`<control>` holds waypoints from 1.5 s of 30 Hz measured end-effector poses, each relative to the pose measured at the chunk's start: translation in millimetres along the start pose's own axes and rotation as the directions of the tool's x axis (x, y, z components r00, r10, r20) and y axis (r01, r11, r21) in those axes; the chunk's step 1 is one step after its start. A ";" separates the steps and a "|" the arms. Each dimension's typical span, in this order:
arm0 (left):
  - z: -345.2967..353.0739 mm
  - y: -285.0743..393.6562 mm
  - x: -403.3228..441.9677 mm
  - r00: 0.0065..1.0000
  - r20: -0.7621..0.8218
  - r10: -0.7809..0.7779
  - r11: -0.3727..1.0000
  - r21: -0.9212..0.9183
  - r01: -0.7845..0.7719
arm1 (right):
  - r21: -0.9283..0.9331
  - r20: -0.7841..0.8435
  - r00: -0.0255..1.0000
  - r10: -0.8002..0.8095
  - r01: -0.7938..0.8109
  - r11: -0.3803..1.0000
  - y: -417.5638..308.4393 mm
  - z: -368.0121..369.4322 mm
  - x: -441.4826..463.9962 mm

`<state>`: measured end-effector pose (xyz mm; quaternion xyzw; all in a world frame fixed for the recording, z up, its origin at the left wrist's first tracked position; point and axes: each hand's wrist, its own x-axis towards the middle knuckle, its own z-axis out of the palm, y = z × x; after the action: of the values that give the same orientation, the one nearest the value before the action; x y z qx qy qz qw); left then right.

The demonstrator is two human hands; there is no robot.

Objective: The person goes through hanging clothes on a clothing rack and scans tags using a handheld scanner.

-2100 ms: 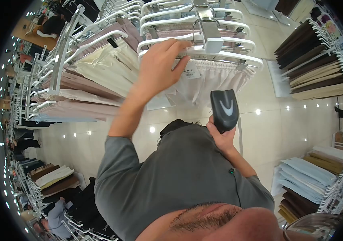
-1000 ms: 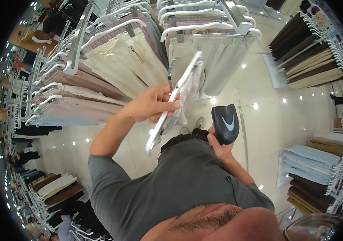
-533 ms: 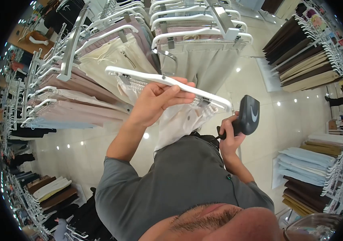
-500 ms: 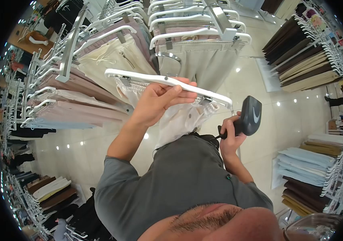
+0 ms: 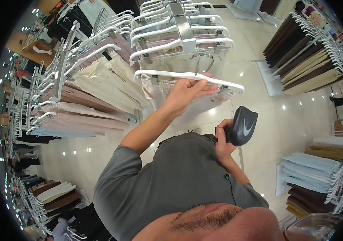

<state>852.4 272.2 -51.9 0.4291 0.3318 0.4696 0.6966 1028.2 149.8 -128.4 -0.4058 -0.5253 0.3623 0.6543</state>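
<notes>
My left hand [image 5: 189, 92] pinches the white clip hanger [image 5: 167, 74] near its middle, thumb on the near side. The hanger is held out in front of me, roughly level, its metal hook [image 5: 208, 64] pointing away from me at the end of the front rail [image 5: 185, 32]. Pale trousers [image 5: 161, 89] hang from its clips, partly hidden behind my left hand and forearm. Close to my body on the right, my right hand [image 5: 223, 144] is closed around the handle of a dark barcode scanner [image 5: 243, 126], whose head points up and away.
More hangers with trousers [image 5: 179, 50] fill the rail directly ahead. To the left, a second rack holds cream trousers [image 5: 111, 82] and pink trousers [image 5: 87, 116]. Racks of brown trousers [image 5: 296, 48] and light blue trousers [image 5: 312, 168] stand on the right, beyond the tiled floor [image 5: 256, 152].
My left hand has carried the hanger and trousers right and slightly forward, toward the rail ahead. The scanner has shifted slightly down and left in my right hand.
</notes>
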 end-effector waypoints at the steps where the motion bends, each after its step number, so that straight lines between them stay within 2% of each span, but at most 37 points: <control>1: 3.2 2.0 6.2 1.000 0.007 0.029 0.999 -0.020 -0.029 | 0.025 0.021 1.000 -0.002 0.001 1.000 4.8 -2.6 2.3; 7: 13.9 21.9 36.7 0.992 -0.012 0.122 0.991 -0.056 -0.123 | 0.153 0.072 0.997 0.028 -0.039 0.987 9.8 -4.4 24.9; 17: 21.2 39.5 55.4 0.963 -0.034 0.269 0.953 -0.133 -0.271 | 0.171 0.233 0.971 0.057 -0.099 0.980 22.2 -9.5 54.5; 20: 8.5 44.3 56.3 0.976 -0.121 0.181 0.974 -0.118 -0.196 | 0.171 0.264 0.962 0.072 -0.120 0.978 23.6 -11.2 59.5; 28: 5.5 20.7 53.6 0.962 -0.237 0.137 0.974 -0.144 -0.174 | 0.106 0.322 0.941 0.105 -0.146 0.984 29.1 -12.7 70.9; 34: -1.0 19.8 40.4 0.963 -0.227 0.143 0.978 -0.115 -0.173 | 0.096 0.350 0.924 0.153 -0.198 0.975 28.4 -4.1 72.6; 37: -4.1 23.0 24.9 0.981 -0.164 0.106 0.992 -0.055 -0.117 | 0.132 0.396 0.894 0.211 -0.283 0.950 28.1 2.7 68.1; 43: -30.0 -17.0 -23.8 0.988 -0.151 0.012 0.998 -0.065 -0.022 | 0.124 0.399 0.895 0.202 -0.271 0.955 16.5 37.3 53.8; 45: -47.2 -36.2 -44.3 0.987 -0.151 -0.060 0.998 -0.031 0.056 | 0.164 0.446 0.878 0.172 -0.269 0.949 8.9 56.5 53.3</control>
<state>809.9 237.2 -101.6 0.3730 0.3899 0.4848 0.6884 982.2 210.0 -108.8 -0.2988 -0.5620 0.5707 0.5187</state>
